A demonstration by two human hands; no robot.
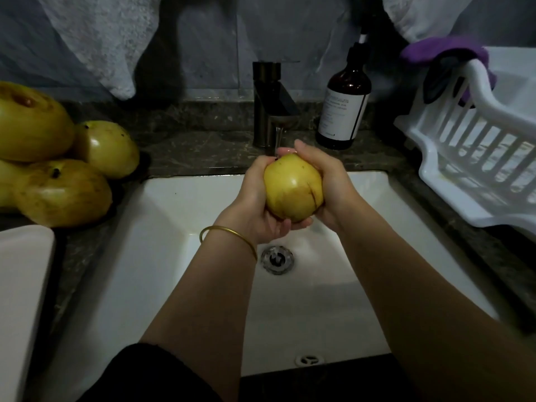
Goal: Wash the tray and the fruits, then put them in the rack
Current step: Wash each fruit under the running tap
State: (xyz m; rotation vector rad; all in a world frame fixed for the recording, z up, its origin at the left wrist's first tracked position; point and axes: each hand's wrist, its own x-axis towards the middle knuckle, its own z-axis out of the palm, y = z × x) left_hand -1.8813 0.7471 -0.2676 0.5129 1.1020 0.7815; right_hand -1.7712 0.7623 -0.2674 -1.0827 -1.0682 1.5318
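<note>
Two hands, left hand (255,198) and right hand (329,184), curl their fingers round one yellow fruit (293,188) beneath the faucet (272,111), apparently so rinse water falls into the sink (174,227).

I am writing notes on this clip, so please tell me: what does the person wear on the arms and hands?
No gloves, and no rings that show. The left hand has a thin gold bangle round its wrist. The right hand and its wrist carry nothing. Both forearms are uncovered. What looks like a dark sleeve covers the left arm at the bottom edge.
</note>
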